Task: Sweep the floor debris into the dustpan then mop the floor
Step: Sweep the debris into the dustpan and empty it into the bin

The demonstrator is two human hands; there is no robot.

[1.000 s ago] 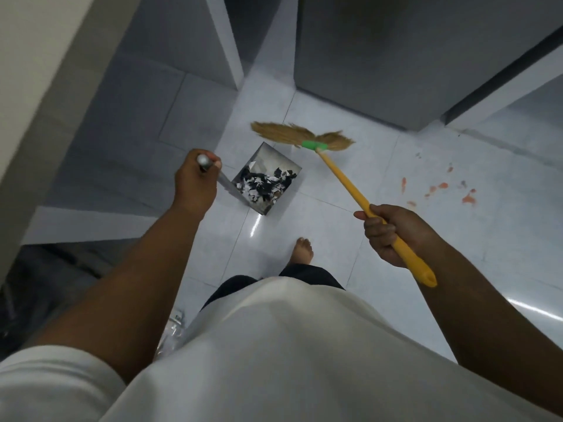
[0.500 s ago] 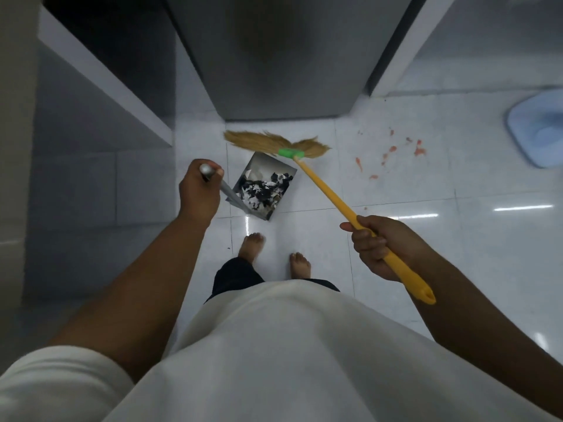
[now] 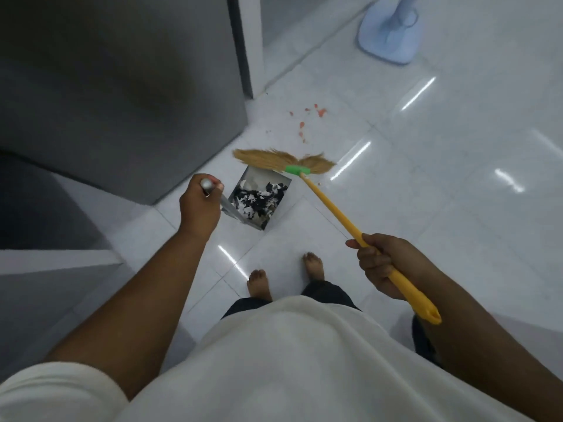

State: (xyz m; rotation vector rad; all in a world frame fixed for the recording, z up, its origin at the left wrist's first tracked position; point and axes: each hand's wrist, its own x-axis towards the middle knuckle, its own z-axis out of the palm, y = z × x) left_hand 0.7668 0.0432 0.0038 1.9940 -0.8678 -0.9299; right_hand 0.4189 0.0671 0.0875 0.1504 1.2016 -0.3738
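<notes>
My left hand (image 3: 199, 205) grips the metal handle of a steel dustpan (image 3: 275, 178) that holds black and white scraps (image 3: 259, 199). My right hand (image 3: 377, 263) is closed around the yellow handle of a broom (image 3: 332, 205). Its straw head (image 3: 274, 158), joined by a green collar, sits just beyond the dustpan's far edge. Orange-red spots (image 3: 304, 123) stain the white tile floor (image 3: 426, 193) beyond the broom head.
A tall grey cabinet (image 3: 122, 86) stands at the left, close to the dustpan. A pale blue fan base (image 3: 390, 35) sits at the top right. A white door frame (image 3: 249, 44) rises behind the cabinet. My bare feet (image 3: 259, 281) stand below the dustpan.
The view has swung right: the cabinet now fills the left and the fan base shows more. Both hands keep their grip; broom head and dustpan stay together.
</notes>
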